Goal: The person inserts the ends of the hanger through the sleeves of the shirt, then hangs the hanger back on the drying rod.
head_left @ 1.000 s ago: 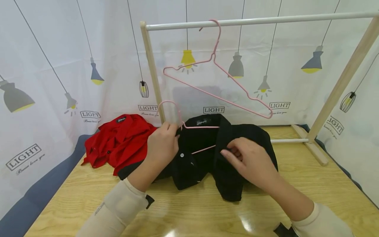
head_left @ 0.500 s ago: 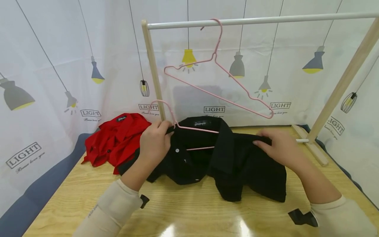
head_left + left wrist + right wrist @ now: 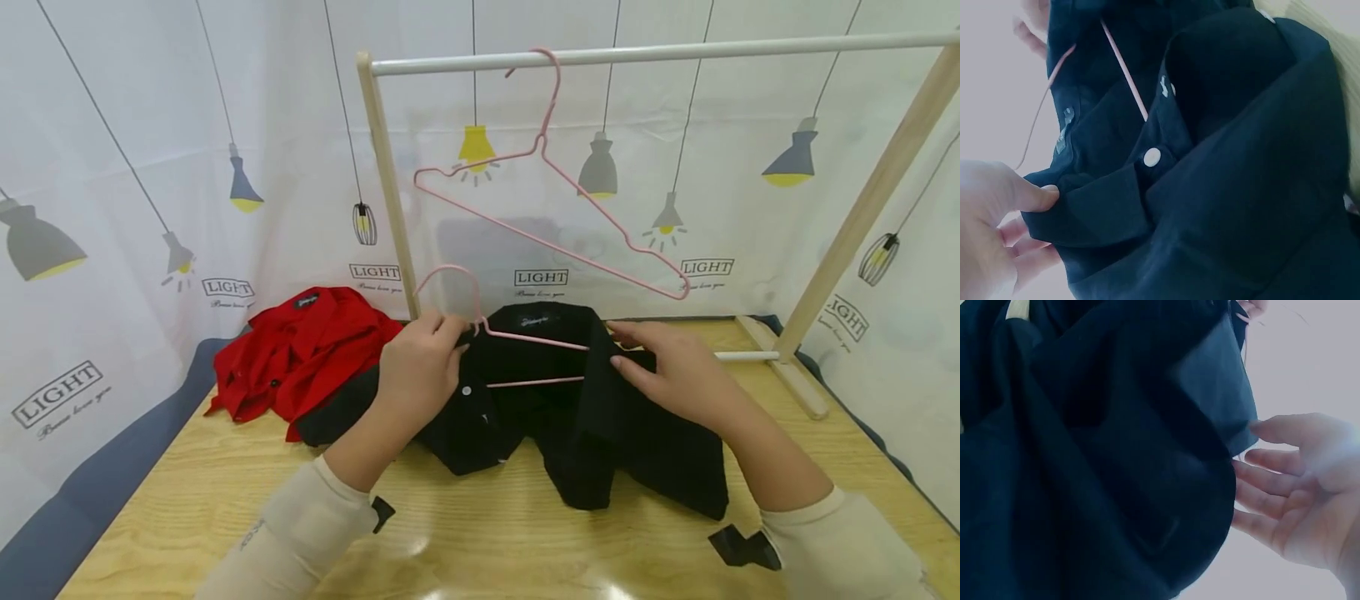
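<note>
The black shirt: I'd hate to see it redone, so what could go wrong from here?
The neck opening of the black shirt gapes wide around the lower pink hanger, so the cloth might slide off one end.

The left hand pinches just an edge of the cloth; a slip could let that side sag.

The red shirt lies right against the black one and might get dragged along during a lift.

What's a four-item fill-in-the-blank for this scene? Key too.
The leftmost shirt in the head view is ____.
The upper hanger, on the white rail, is ____.
The lower hook is beside the person's ____ hand.
The round button on the black shirt is ____.

Missing words: red; pink; left; white.
</note>
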Demonstrator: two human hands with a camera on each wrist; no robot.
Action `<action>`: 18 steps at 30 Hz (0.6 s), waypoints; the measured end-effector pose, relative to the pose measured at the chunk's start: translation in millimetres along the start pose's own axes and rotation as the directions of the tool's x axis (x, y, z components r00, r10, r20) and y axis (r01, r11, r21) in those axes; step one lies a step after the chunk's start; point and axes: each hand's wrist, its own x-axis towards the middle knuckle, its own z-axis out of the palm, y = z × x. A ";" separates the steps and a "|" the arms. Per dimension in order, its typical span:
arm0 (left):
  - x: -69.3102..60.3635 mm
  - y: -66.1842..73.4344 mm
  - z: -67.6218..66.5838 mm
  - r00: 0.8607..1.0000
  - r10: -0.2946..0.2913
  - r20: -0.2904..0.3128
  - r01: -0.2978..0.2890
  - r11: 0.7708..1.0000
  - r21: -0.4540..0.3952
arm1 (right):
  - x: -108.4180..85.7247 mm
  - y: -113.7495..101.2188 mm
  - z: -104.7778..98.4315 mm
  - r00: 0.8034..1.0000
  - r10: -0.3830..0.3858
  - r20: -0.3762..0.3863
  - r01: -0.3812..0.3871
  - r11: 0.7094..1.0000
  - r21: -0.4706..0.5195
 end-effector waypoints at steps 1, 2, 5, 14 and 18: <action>0.1 1.7 0.3 1.000 0.012 -0.005 -0.012 1.000 0.001 | 2.4 -1.5 1.5 1.000 0.001 0.007 -0.001 1.000 0.006; 0.1 3.4 0.3 1.000 0.020 -0.010 -0.020 1.000 0.000 | 4.4 -3.0 2.7 1.000 0.002 0.017 -0.002 1.000 0.012; -0.1 7.0 0.1 0.999 0.040 -0.018 -0.040 0.999 -0.009 | 8.9 -6.7 5.6 0.999 0.011 0.051 -0.013 0.999 0.034; -1.4 19.5 -0.2 0.998 0.063 0.007 -0.063 0.997 -0.048 | 16.4 -24.2 23.4 0.999 -0.029 0.033 0.024 0.989 0.146; -0.9 18.0 -2.8 0.998 0.066 0.010 -0.065 0.995 -0.076 | 17.3 -26.2 24.2 0.999 0.010 0.047 -0.016 0.992 0.124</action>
